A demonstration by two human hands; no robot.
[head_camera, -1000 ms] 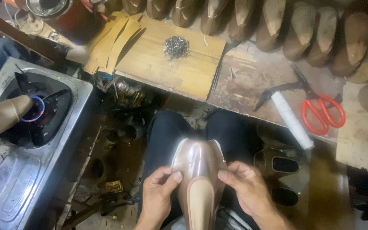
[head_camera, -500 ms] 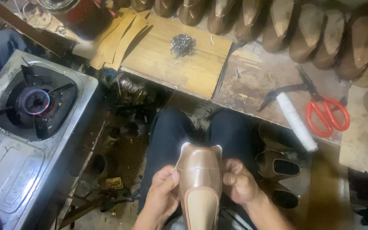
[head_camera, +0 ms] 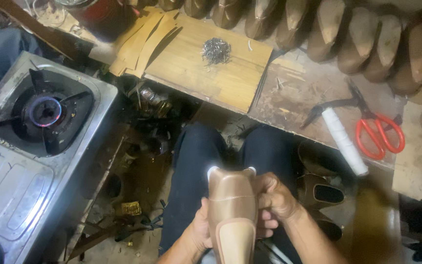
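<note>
Steel, dull and scratched, fills the left side: a gas stove [head_camera: 30, 161] sits there with its burner [head_camera: 45, 111] lit, a ring of blue flame under the black pot supports. Beyond it, toward the top, tan strips of sheet material [head_camera: 140, 41] fan out across the corner of a wooden board [head_camera: 206, 71], and a small heap of dark tacks [head_camera: 216, 50] lies on the board near its far edge.

Low in the middle, the person sits with legs in dark trousers [head_camera: 196, 166], and a tan shoe on its last [head_camera: 231, 215] stands over the lap, sole side up, its glossy bronze upper pulled over the edge and a paler insole panel nearer the camera. The left hand [head_camera: 197, 230] is curled against the shoe's left side, mostly hidden behind it, fingers wrapped around the lower part. The right hand [head_camera: 273, 200] is closed around the shoe's right edge, fingers bent tight and pressing on the upper. Both hands hold the shoe between them.

Further right, the worn workbench [head_camera: 299, 98] carries a dark hammer-like tool [head_camera: 338, 103], a white spool of thread [head_camera: 344, 141] lying tilted, and red-handled scissors [head_camera: 379, 134] just beside it. Along the top edge runs a row of wooden shoe lasts [head_camera: 352, 34], standing close together.
</note>
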